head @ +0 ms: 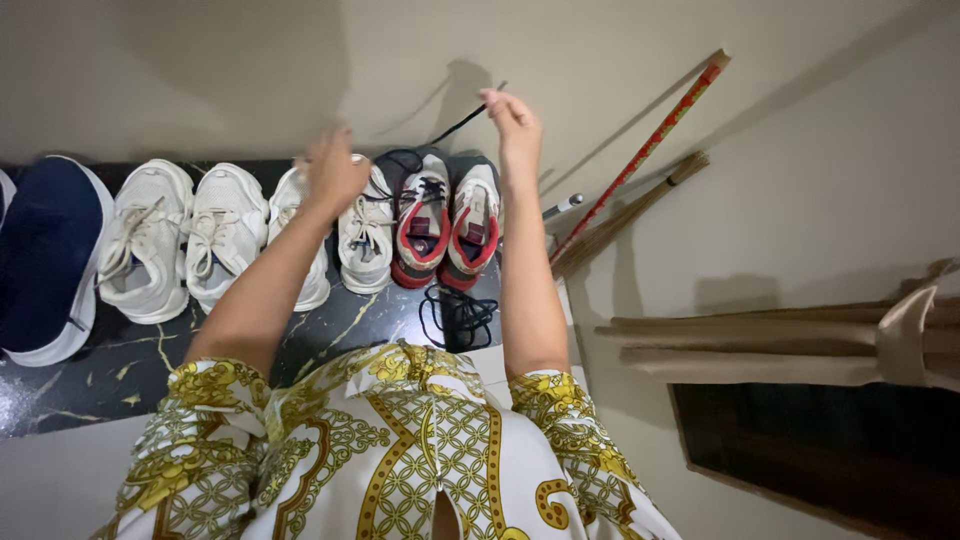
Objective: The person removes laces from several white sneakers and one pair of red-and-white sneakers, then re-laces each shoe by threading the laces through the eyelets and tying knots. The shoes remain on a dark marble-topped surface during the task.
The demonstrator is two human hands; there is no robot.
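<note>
Right hand (512, 118) up, upper centre of frame: grip pinched together on the black lace (455, 125), near its free end. Lace runs down-left from my fingers to the red-and-grey shoe (425, 225) below, where it loops around the eyelets at the tongue. Lace is off the shelf here, drawn in a straight slanted line against the wall.

Left hand (333, 172) is left of that, over the cream shoe (365, 235) just beside the red pair. It's motion-blurred; cannot tell whether that grip is apart or closed, or whether it touches anything.

Second red-and-grey shoe (475, 225) sits right of the first, touching it, directly under my right forearm. A second black lace (458, 318) lies loose in a coil on the dark marble shelf (130, 370), just in front of the red pair, lower centre.

Row on the shelf, left of centre: white sneaker pair (185, 235), then a navy shoe (45, 255) at far left edge.

Right of frame: broom with red patterned handle (655, 135) leaning on the wall, bristles down by the shelf end. My yellow-and-white patterned shirt (400, 460) fills the bottom.
</note>
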